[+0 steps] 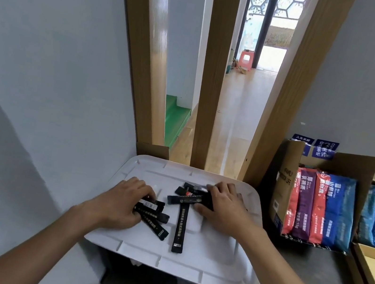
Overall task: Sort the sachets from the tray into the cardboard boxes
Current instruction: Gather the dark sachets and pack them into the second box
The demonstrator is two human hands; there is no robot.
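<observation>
Head camera looks forward and down, close over the tray point(209, 269)

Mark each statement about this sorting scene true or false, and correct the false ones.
1. The sachets on the tray are black. True.
2. The left hand holds nothing. False: it grips a bunch of sachets.
3. The cardboard box stands to the right of the tray. True.
4. That box is empty. False: it holds red, purple and blue packets.
5. The right hand is inside the box. False: it is over the tray, holding sachets.
</observation>
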